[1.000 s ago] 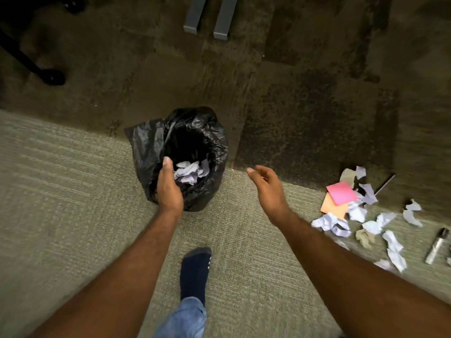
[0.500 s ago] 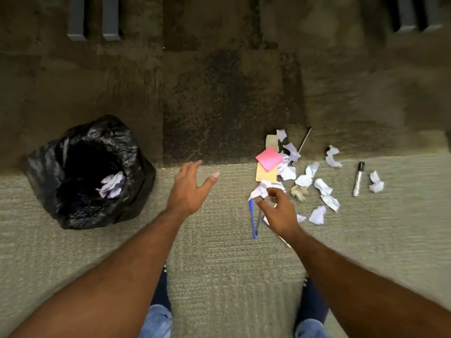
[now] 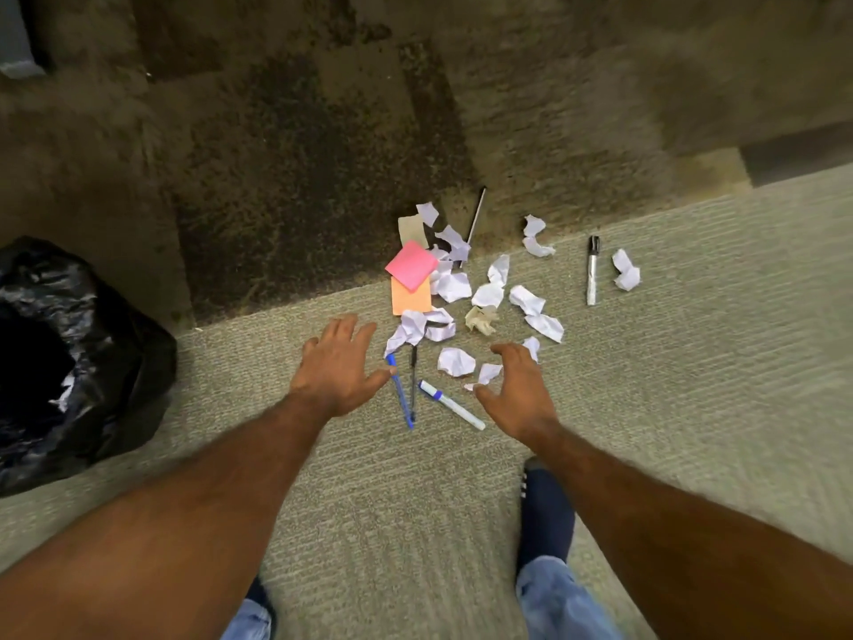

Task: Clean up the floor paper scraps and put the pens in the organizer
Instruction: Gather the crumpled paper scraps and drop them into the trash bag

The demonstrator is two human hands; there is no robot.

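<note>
Two empty hands, fingers spread, hover: left hand and right hand flank a thin blue plastic pen, crumpled white paper scraps just past the fingertips, probably needing a two-handed scoop next.

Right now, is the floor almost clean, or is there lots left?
Just begun. A few scraps lie in the black bag. The left hand and right hand are open, holding nothing. Still on the carpet: the paper pile, pink note, blue pen, black pen, white marker, silver marker. No organizer shows.
</note>
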